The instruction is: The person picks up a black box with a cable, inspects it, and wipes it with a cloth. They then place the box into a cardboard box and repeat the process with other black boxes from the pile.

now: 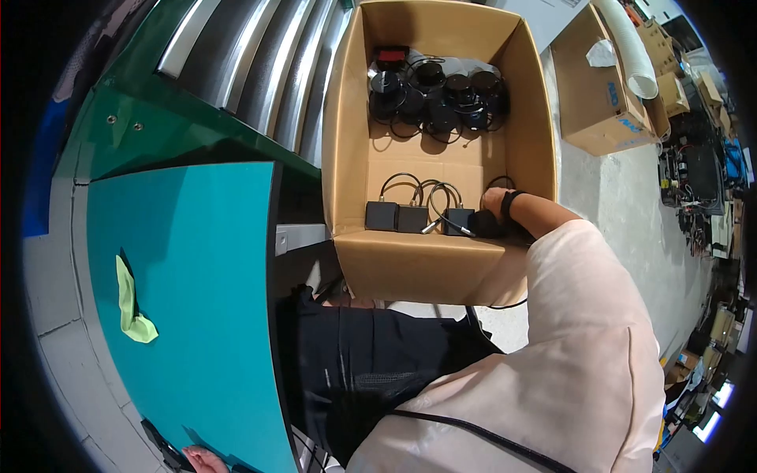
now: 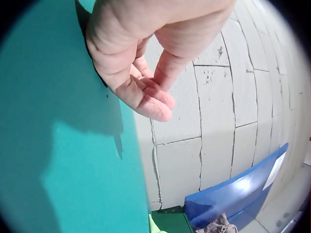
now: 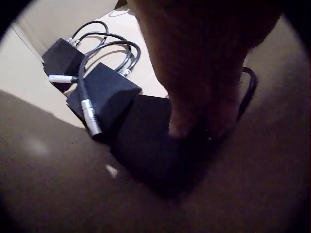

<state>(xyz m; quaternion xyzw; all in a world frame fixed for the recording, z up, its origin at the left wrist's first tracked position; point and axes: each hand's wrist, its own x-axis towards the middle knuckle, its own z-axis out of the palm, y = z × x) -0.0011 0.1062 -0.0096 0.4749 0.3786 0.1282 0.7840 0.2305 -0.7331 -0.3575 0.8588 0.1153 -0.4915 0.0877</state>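
My right hand (image 1: pixel 495 200) reaches down into the near right corner of a large cardboard box (image 1: pixel 438 272). Its fingers and thumb grip a black square block (image 3: pixel 146 133) with a black cable, deep in shadow. Beside that block stand several similar ones, including one black block (image 3: pixel 108 90) whose cable loops up and ends in a silver connector (image 3: pixel 91 116). Over the edge of a teal tabletop (image 1: pixel 189 260), my left hand (image 2: pixel 141 53) hangs with loosely bent fingers and nothing in them.
Round black devices with cables (image 1: pixel 441 98) are heaped at the box's far end. A metal roller conveyor (image 1: pixel 244 63) adjoins the box on the left. On the tabletop lies a yellow-green strip (image 1: pixel 130 303). Another cardboard box (image 1: pixel 591 94) stands on the floor at the right.
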